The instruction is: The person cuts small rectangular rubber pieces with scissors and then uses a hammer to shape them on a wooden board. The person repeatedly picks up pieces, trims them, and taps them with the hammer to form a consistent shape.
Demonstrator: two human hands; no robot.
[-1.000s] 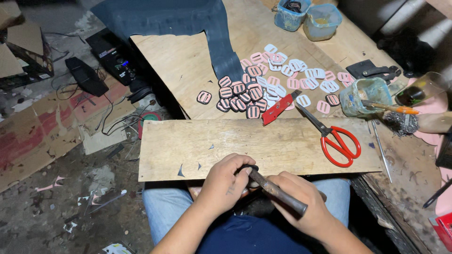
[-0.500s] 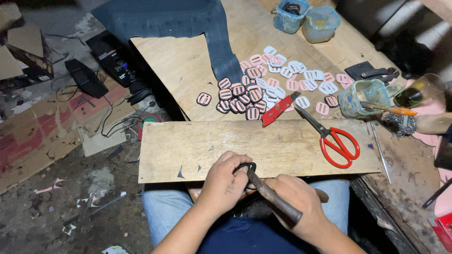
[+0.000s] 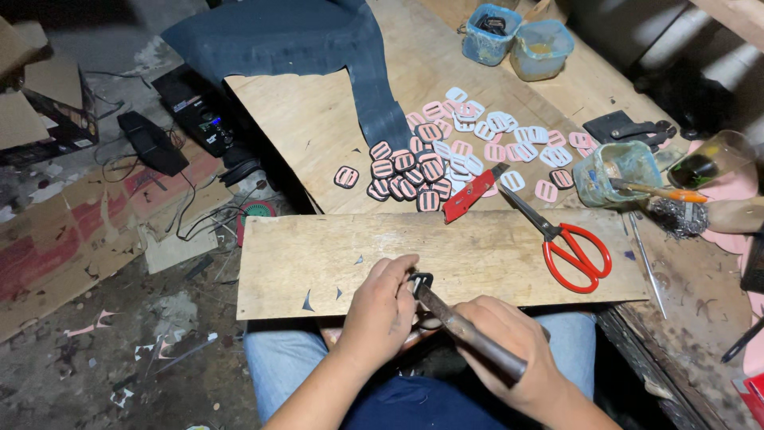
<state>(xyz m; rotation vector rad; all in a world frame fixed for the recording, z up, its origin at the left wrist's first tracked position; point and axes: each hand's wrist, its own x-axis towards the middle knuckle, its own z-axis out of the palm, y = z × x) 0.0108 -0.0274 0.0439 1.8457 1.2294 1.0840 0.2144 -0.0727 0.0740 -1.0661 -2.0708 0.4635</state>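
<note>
Head view shows your left hand (image 3: 380,306) pinching a small dark buckle (image 3: 419,282) at the near edge of the plank (image 3: 477,255). The buckle sits right at your fingertips, thumb on one side and fingers on the other, closed tight on it. It looks small, light and stiff, so it could pop out if you squeeze the ends. Hold it by its flat sides, as you do now.

Your right hand (image 3: 509,350) is wrapped shut around a rusty tool (image 3: 465,330). Its tip touches the buckle, just beside your left thumb. The tool looks hard and a bit heavy, so grip it near the back end.

Past your fingers, across the plank, lie red scissors (image 3: 577,251) and a red knife (image 3: 469,195). Farther off is a heap of pink and white buckles (image 3: 469,151), a dark cloth strip (image 3: 374,87) and a glue pot (image 3: 617,171) with a brush (image 3: 660,191).
</note>
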